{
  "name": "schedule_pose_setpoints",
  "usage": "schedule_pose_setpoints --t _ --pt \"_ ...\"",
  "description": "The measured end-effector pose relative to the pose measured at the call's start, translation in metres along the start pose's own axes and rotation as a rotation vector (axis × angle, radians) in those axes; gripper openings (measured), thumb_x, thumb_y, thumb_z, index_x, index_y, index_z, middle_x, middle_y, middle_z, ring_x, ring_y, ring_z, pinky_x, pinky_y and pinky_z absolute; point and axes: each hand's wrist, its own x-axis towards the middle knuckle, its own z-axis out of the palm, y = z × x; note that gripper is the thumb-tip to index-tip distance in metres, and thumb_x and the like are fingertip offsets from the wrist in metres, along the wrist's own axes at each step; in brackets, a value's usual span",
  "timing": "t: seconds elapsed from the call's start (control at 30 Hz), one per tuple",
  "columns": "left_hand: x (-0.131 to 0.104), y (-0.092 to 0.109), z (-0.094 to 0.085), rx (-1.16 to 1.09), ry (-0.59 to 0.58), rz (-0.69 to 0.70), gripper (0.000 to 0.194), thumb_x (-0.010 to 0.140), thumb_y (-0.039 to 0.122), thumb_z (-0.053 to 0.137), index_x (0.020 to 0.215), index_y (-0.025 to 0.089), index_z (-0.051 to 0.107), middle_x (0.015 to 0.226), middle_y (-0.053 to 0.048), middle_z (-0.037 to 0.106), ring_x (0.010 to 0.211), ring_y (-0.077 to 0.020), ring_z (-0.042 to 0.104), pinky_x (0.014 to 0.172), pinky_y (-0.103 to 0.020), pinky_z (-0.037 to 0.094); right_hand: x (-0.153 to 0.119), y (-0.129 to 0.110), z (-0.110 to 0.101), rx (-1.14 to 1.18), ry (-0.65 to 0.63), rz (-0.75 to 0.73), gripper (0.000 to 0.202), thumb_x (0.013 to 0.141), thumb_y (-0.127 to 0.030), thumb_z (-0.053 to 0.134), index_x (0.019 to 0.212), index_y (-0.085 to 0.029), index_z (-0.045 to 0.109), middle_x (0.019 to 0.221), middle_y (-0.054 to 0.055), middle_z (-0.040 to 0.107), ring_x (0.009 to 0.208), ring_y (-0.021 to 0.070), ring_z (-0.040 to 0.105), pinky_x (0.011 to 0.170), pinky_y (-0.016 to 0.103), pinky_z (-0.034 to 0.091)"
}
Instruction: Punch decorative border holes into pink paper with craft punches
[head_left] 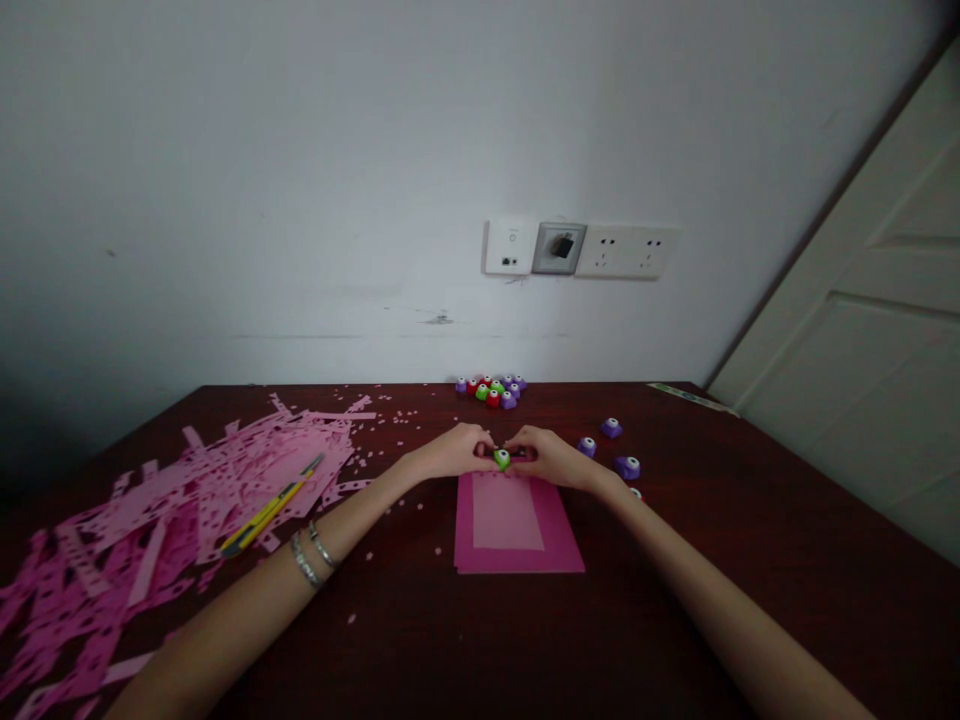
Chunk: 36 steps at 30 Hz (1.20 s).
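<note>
My left hand (459, 452) and my right hand (549, 456) meet at the far edge of the pink paper. Their curled fingers hold a small green craft paper punch (502, 459) from either side. The punch sits at the top of a light pink sheet (506, 515), which lies on larger, darker pink sheets (562, 550). Purple punches (587, 447) rest just right of my right hand, and one more is partly hidden by my right forearm. What the punch's slot grips cannot be made out.
On the left spreads a heap of punched pink paper strips (172, 520) with a yellow utility knife (271, 506) on top. Several red, green and purple punches (493, 398) cluster by the wall. A ruler-like strip (694, 398) lies at the back right of the dark table (750, 540).
</note>
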Motion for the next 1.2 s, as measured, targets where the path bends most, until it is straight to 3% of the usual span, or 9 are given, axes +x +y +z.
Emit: schedule_pose_setpoints --t 0.13,0.27,0.43,0.67,0.8,0.9,0.97,1.07,1.2 --pt "-0.007 0.005 -0.008 -0.009 -0.044 -0.108 0.023 0.069 0.038 0.063 0.073 0.016 0.065 0.069 -0.001 0.060 0.062 -0.0108 0.052 0.058 -0.022 0.036 -0.004 -0.005 -0.016 0.008 0.072 0.083 0.026 0.072 -0.029 0.064 0.093 -0.015 0.066 0.082 0.006 0.062 0.070 0.0156 0.055 0.063 0.026 0.042" --pt "-0.010 0.011 -0.007 0.026 -0.111 -0.172 0.017 0.063 0.033 0.067 0.068 0.017 0.065 0.067 -0.001 0.062 0.062 -0.0122 0.052 0.056 -0.023 0.035 -0.008 -0.006 -0.028 0.019 0.055 0.114 0.018 0.075 -0.027 0.060 0.086 -0.014 0.066 0.077 0.005 0.063 0.066 0.0144 0.054 0.060 0.027 0.043" --pt "-0.010 0.014 0.000 0.067 -0.094 -0.217 0.016 0.056 0.029 0.071 0.066 0.018 0.064 0.069 -0.002 0.062 0.063 -0.0135 0.052 0.056 -0.024 0.035 -0.010 -0.002 -0.027 0.038 0.017 0.127 0.018 0.076 -0.025 0.057 0.086 -0.014 0.066 0.078 0.006 0.065 0.067 0.0145 0.057 0.061 0.026 0.044" --pt "-0.009 0.014 0.000 -0.001 -0.209 -0.248 0.008 0.059 0.022 0.066 0.057 0.015 0.063 0.054 0.000 0.059 0.052 -0.0110 0.051 0.052 -0.023 0.035 -0.009 -0.003 -0.024 0.007 -0.022 0.123 0.018 0.076 -0.025 0.055 0.084 -0.013 0.067 0.076 0.006 0.066 0.066 0.0149 0.058 0.061 0.027 0.044" --pt "-0.009 0.020 -0.010 -0.081 -0.235 -0.253 0.007 0.056 0.018 0.067 0.061 0.015 0.063 0.055 0.002 0.058 0.053 -0.0105 0.051 0.051 -0.021 0.035 -0.011 -0.007 -0.029 0.081 -0.052 0.125 0.020 0.076 -0.027 0.055 0.084 -0.013 0.067 0.076 0.005 0.066 0.066 0.0144 0.058 0.060 0.026 0.044" --pt "-0.012 0.027 -0.027 -0.189 -0.251 -0.215 0.008 0.057 0.019 0.066 0.063 0.015 0.062 0.057 0.002 0.059 0.054 -0.0096 0.051 0.051 -0.021 0.035 -0.013 -0.011 -0.038 0.230 -0.132 0.168 0.025 0.076 -0.033 0.056 0.090 -0.014 0.066 0.078 0.005 0.066 0.065 0.0135 0.057 0.053 0.024 0.044" --pt "-0.014 0.032 -0.041 -0.263 -0.231 -0.200 0.010 0.058 0.021 0.066 0.065 0.014 0.061 0.059 0.002 0.059 0.056 -0.0098 0.051 0.052 -0.021 0.035 -0.014 -0.016 -0.044 0.364 -0.178 0.209 0.031 0.076 -0.037 0.058 0.096 -0.015 0.065 0.083 0.006 0.066 0.066 0.0133 0.057 0.052 0.023 0.045" --pt "-0.018 0.036 -0.059 -0.349 -0.153 -0.209 0.014 0.059 0.023 0.067 0.066 0.014 0.059 0.061 0.001 0.059 0.058 -0.0100 0.052 0.055 -0.022 0.037 -0.015 -0.022 -0.050 0.540 -0.170 0.222 0.037 0.072 -0.038 0.064 0.102 -0.015 0.063 0.090 0.008 0.066 0.073 0.0139 0.059 0.062 0.026 0.049" --pt "-0.019 0.033 -0.069 -0.470 0.019 -0.262 0.019 0.059 0.026 0.069 0.067 0.013 0.057 0.061 0.002 0.057 0.059 -0.0087 0.051 0.058 -0.023 0.039 -0.012 -0.025 -0.043 0.645 -0.146 0.167 0.032 0.067 -0.035 0.069 0.093 -0.016 0.065 0.087 0.005 0.067 0.078 0.0137 0.060 0.072 0.029 0.048"
